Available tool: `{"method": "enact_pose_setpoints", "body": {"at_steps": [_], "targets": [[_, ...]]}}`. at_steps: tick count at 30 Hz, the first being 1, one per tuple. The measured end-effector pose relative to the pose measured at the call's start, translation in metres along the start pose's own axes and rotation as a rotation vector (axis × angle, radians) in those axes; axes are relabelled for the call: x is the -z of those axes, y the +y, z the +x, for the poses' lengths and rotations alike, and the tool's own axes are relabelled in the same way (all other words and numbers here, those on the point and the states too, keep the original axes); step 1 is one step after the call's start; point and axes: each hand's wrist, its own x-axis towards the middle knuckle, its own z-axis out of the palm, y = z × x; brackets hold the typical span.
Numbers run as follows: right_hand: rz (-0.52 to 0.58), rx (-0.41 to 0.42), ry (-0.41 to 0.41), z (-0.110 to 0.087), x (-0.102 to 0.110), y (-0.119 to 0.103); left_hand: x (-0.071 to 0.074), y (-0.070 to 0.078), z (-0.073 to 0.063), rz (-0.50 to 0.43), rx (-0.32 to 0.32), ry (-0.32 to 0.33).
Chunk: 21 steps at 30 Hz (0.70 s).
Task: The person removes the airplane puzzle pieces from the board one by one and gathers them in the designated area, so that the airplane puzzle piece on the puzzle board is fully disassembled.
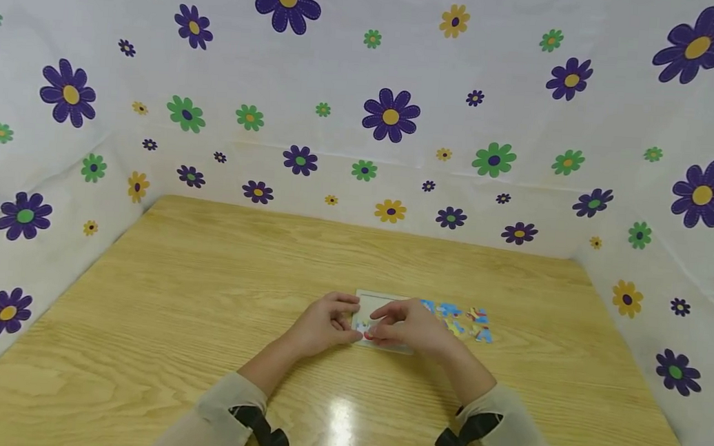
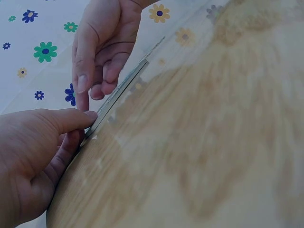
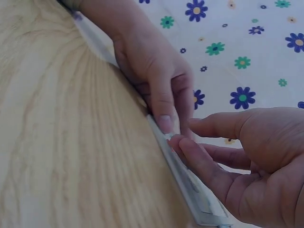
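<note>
A: Where was the tray [image 1: 371, 307]?
B: On the table [image 1: 203, 295], between the two hands. It was thin and pale-rimmed, and I judged it light and stiff, like card.

A: And the grip?
B: The left hand [image 1: 320, 324] held the tray's near left corner, thumb over the rim. The right hand [image 1: 418, 327] reached over the tray, its fingertips at a red piece [image 1: 368, 335] near that same corner; whether it pinched the piece or merely pressed it, I could not tell.

A: Where was each best taken?
B: The tray by its rim, with one hand steadying it, since the smooth wood looked likely to let it slide. The red piece by its sides, gently: such small, thin shapes would probably bend if forced.

A: What bounded the movement?
B: Loose pieces [image 1: 449, 309] lay just beside the tray on the right, partly behind the right hand, so a shift that way risked scattering them. Leftward and beyond, the wood ran on openly; the flowered cloth [image 1: 343, 63] rose at the far edge, well apart from the tray.
</note>
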Motion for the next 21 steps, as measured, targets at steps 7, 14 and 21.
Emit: {"method": "enact_pose_setpoints", "body": {"at_steps": [7,14,21], "targets": [[-0.064,0.034,-0.025,0.0045,-0.0071,0.0073,-0.0022,0.0010,-0.0001,-0.011,0.017,-0.006],[-0.132,0.056,-0.014,0.0049,-0.0104,0.0041,-0.0005,0.0020,0.0007,-0.011,0.012,0.002],[-0.049,0.058,-0.003,0.0040,-0.0101,0.0026,-0.0002,0.0018,0.0010,-0.009,0.001,0.000]]}}
